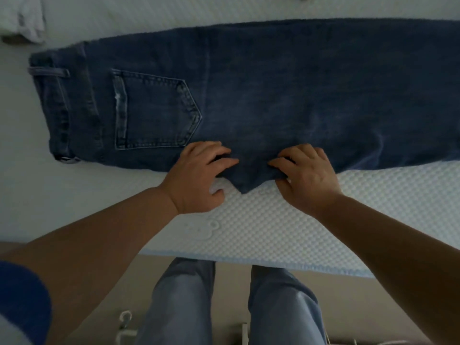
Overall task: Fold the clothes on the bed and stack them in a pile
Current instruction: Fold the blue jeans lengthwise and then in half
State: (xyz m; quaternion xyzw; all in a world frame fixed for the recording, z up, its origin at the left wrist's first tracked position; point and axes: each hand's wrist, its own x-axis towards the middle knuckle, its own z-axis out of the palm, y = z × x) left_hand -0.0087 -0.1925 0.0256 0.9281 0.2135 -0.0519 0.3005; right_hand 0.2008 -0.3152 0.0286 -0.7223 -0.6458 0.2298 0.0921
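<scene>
Denim is what you have under your hands: a pair of dark blue jeans [261,90] folded lengthwise, leg on leg, lying flat across the white quilted bed [373,207], with the waistband toward 9 o'clock, the back pocket facing up, and the legs running out of view at 3 o'clock. Your left hand [199,175] and right hand [308,175] sit close together at the near edge, around 6 o'clock of the garment, each with fingers curled onto the small crotch flap that juts toward you; both appear to pinch or press that cloth, though the exact thumb contact is hard to make out. Expect the jeans to be heavy for clothing, fairly stiff at seams, pocket and waistband, and limp elsewhere, so they drape and drag rather than slide. They are not fragile. For folding, you would likely do best to take the double layer at the leg end and at the waistband, where the thick edges give firm purchase. A pale crumpled cloth [22,18] lies at 10 o'clock, well apart.
</scene>
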